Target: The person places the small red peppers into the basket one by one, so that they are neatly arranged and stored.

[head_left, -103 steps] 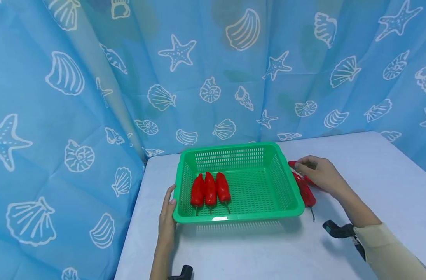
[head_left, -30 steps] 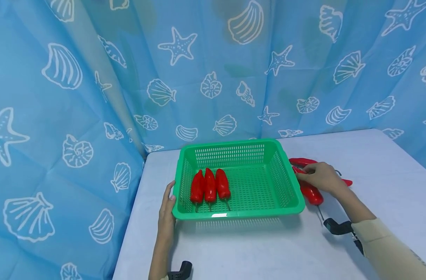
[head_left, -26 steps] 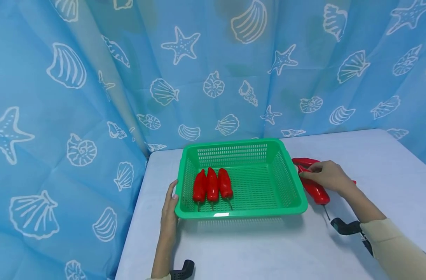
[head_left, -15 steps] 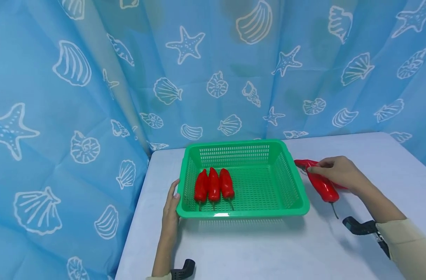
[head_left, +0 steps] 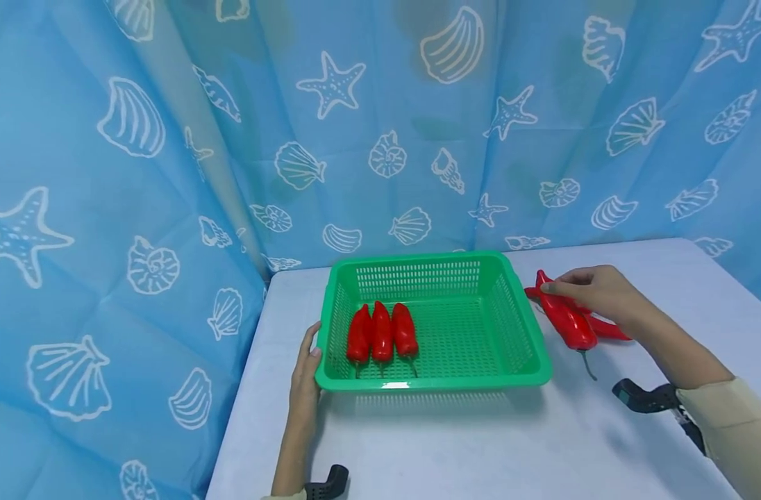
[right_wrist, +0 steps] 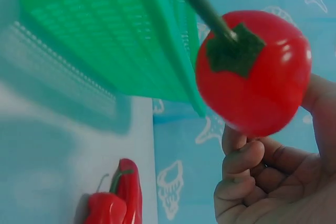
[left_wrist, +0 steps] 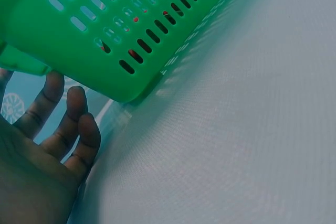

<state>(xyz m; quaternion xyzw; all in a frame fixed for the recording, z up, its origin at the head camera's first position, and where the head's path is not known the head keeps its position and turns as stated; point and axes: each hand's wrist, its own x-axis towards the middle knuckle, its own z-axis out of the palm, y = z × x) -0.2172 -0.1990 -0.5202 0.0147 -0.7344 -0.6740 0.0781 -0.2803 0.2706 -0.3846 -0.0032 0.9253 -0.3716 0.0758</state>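
My right hand (head_left: 605,295) pinches a long red pepper (head_left: 568,323) near its narrow end, right of the basket, its green stem hanging toward me. In the right wrist view the stem end of this pepper (right_wrist: 257,87) fills the upper right. Below it, partly covered by the held one and my hand, are more red peppers (head_left: 608,328) on the table. My left hand (head_left: 304,378) touches the left side of the green plastic basket (head_left: 430,382), fingers loosely extended just under its rim. Inside, three red peppers (head_left: 382,337) lie side by side at the left.
The white tabletop (head_left: 430,444) carries everything. A blue curtain (head_left: 355,194) printed with shells and starfish hangs behind and to the left. A black wrist device (head_left: 646,397) sits at my right cuff, another black device (head_left: 327,484) at my left.
My right hand has taken hold of one pepper, drawn it rightward off the others and raised it. Its narrow tip now points up and away. The left hand and basket stay put.
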